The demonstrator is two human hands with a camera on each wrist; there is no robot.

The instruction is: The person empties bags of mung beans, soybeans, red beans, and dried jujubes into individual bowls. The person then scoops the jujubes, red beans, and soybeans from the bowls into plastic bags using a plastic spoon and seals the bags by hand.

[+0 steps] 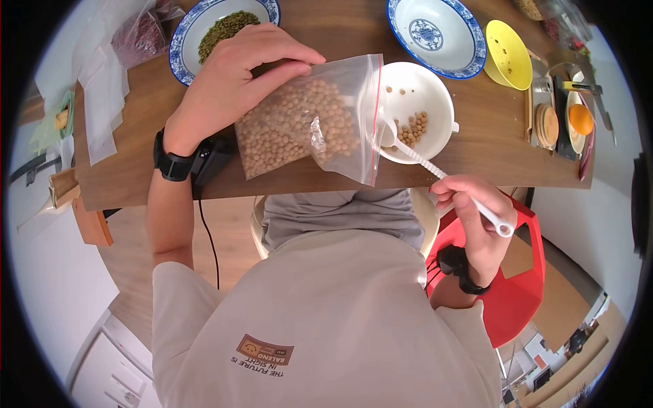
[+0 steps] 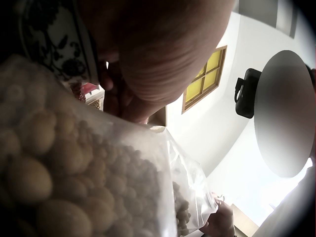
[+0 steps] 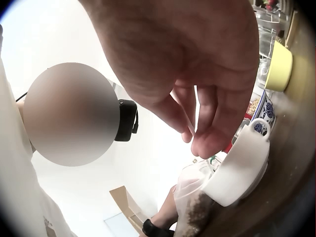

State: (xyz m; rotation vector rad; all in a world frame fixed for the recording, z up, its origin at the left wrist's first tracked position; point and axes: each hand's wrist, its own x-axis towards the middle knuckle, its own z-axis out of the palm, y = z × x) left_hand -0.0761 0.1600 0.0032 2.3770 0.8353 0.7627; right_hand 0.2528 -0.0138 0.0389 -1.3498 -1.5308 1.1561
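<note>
Both hands work at the near edge of the wooden table, a little apart. Nearest the body, the right hand has its fingers curled round the handle of a white plastic spoon, whose bowl reaches up into the white bowl beside the bag's mouth. That bowl sits on the table and holds a few soybeans near its lower side. To its left, the left hand grips the upper edge of a clear zip bag of soybeans, fingers curled over the plastic; the bag lies tilted, its red-striped opening touching the white bowl's rim. In the left wrist view the beans fill the frame just under the hand.

Farther back, a blue-patterned bowl of green mung beans stands behind the left hand, an empty blue-patterned bowl behind the white one, and a yellow bowl to its right. At the far right edge lies an orange.
</note>
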